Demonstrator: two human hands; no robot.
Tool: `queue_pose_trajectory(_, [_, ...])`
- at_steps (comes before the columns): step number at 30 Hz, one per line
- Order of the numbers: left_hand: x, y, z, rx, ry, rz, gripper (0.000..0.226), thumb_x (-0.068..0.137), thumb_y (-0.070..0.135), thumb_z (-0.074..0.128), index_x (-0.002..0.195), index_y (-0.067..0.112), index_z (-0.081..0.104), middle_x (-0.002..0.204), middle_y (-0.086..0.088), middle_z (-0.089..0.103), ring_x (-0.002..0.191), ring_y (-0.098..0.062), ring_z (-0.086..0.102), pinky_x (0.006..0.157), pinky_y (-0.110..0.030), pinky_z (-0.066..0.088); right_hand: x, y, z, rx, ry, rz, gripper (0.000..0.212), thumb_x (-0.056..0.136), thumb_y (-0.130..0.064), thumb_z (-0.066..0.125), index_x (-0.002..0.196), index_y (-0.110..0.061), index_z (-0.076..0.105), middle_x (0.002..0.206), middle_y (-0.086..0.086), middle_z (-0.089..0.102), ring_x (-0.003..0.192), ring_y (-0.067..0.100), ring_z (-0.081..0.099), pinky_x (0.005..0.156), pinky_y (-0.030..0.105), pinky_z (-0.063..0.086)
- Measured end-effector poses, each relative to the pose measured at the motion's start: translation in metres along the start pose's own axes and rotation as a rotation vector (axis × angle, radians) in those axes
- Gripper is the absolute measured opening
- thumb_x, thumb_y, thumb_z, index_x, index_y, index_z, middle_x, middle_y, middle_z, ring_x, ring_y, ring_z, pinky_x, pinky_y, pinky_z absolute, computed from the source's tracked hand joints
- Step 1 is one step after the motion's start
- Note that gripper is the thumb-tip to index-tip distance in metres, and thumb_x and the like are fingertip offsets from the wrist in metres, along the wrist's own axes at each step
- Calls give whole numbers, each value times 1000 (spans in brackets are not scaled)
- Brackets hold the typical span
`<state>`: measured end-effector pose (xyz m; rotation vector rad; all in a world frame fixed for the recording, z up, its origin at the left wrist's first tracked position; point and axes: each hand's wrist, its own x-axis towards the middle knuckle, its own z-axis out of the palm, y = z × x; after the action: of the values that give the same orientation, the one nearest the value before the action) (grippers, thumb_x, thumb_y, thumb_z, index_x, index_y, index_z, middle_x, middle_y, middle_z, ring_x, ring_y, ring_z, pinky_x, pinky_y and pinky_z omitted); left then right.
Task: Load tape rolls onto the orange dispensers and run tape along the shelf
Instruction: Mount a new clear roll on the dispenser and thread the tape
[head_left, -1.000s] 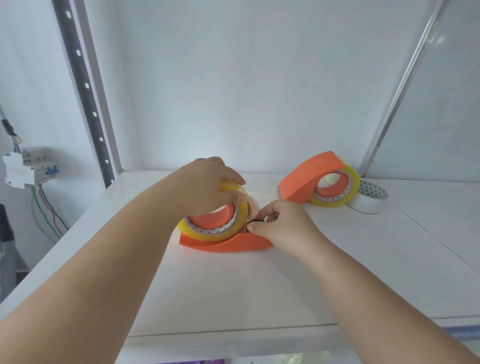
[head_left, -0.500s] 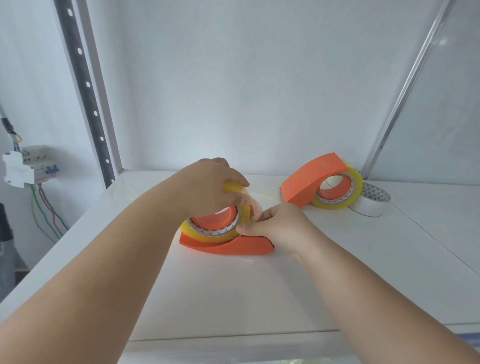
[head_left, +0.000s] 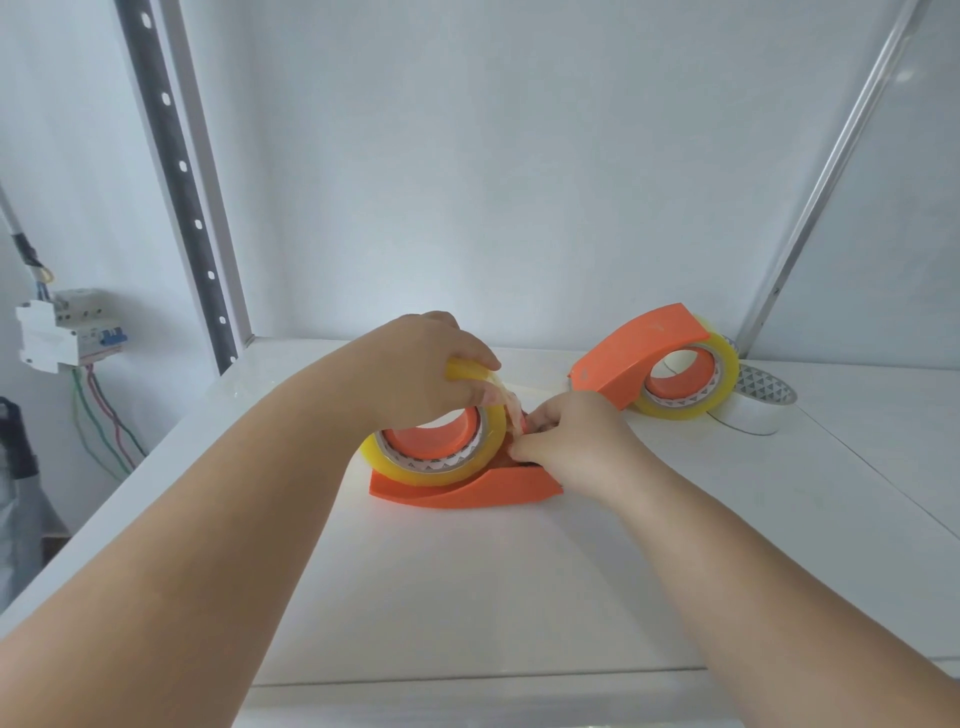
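Two orange dispensers sit on the white shelf (head_left: 467, 597). The near dispenser (head_left: 467, 491) lies on its side at the middle, with a yellowish tape roll (head_left: 441, 462) seated on its orange hub. The left hand (head_left: 415, 364) curls over the top of that roll, thumb and fingers gripping its outer band. The right hand (head_left: 571, 441) is just right of the roll, its fingers bent and pinching the loose clear tape end (head_left: 511, 415) that runs down from the roll toward the dispenser's mouth. The far dispenser (head_left: 639, 358) stands to the right near the back wall, already carrying its own yellowish roll (head_left: 691, 400). Touching it on the right lies a white roll (head_left: 758, 410) with a triangle-patterned core. An electrical breaker box (head_left: 67, 332) with coloured wires hangs far left, beyond the perforated shelf upright (head_left: 176, 171).
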<state>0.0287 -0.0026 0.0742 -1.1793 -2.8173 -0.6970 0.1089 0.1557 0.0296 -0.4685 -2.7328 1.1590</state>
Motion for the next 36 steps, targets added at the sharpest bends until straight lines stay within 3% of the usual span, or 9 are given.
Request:
queue_pose_trajectory(5, [-2, 0, -2, -4, -2, -16, 32, 85, 47, 59, 116, 41, 61, 110, 10, 51, 102, -13, 51, 85, -26, 39, -6, 2, 15, -394, 167, -198, 22, 86, -20, 51, 65, -14, 47, 68, 3, 50, 66, 26, 49, 50, 29, 32])
queue_pose_trajectory(12, [1, 3, -2, 40, -21, 5, 35, 84, 47, 61, 118, 40, 61, 109, 10, 50, 104, -11, 46, 88, -29, 39, 5, -9, -30, -607, -39, -414, 9, 91, -19, 51, 87, -25, 58, 75, -12, 40, 75, 13, 44, 53, 24, 28])
queue_pose_trajectory(15, [2, 4, -1, 52, -16, 8, 35, 84, 48, 60, 117, 40, 61, 107, 11, 50, 104, -11, 45, 88, -29, 39, 12, -1, -30, -864, 70, -566, 15, 90, -15, 50, 97, -20, 62, 89, -6, 51, 89, 19, 49, 59, 30, 34])
queue_pose_trajectory(19, [5, 6, 1, 83, -16, 13, 34, 83, 49, 60, 117, 40, 61, 106, 11, 51, 105, -12, 45, 90, -31, 40, 22, 17, -29, -1097, 300, -797, 20, 58, -5, 79, 67, -15, 64, 65, 0, 55, 59, 23, 54, 49, 26, 24])
queue_pose_trajectory(22, [6, 9, 1, 100, -13, 4, 35, 84, 49, 59, 117, 39, 61, 108, 10, 51, 105, -12, 45, 91, -32, 40, 30, 30, -29, -1145, 397, -872, 21, 53, 1, 74, 62, -11, 59, 61, 3, 52, 54, 24, 49, 51, 27, 23])
queue_pose_trajectory(25, [6, 11, 2, 116, -6, 5, 34, 84, 49, 58, 117, 39, 61, 109, 9, 52, 106, -13, 46, 90, -30, 40, 35, 39, -23, -1144, 440, -962, 11, 62, -1, 58, 64, -11, 59, 62, 4, 51, 55, 24, 48, 52, 28, 24])
queue_pose_trajectory(28, [7, 14, 5, 144, 7, 0, 35, 85, 50, 57, 118, 38, 60, 111, 8, 52, 110, -14, 45, 91, -31, 40, 38, 53, -18, -1110, 448, -1056, 16, 70, -3, 48, 68, -12, 62, 63, 3, 52, 55, 23, 48, 55, 29, 27])
queue_pose_trajectory(32, [9, 19, 8, 197, 5, -6, 37, 85, 51, 56, 120, 38, 59, 112, 8, 51, 113, -16, 44, 92, -32, 40, 41, 60, -27, -1122, 431, -1107, 20, 72, -2, 46, 70, -11, 64, 63, 3, 53, 56, 23, 50, 59, 29, 20])
queue_pose_trajectory(36, [10, 23, 7, 182, -5, -44, 38, 84, 52, 57, 119, 38, 60, 104, 9, 47, 106, -14, 45, 85, -29, 40, 51, 59, -41, -1161, 432, -1118, 16, 63, 3, 60, 70, -11, 63, 64, 4, 54, 57, 24, 51, 55, 30, 33])
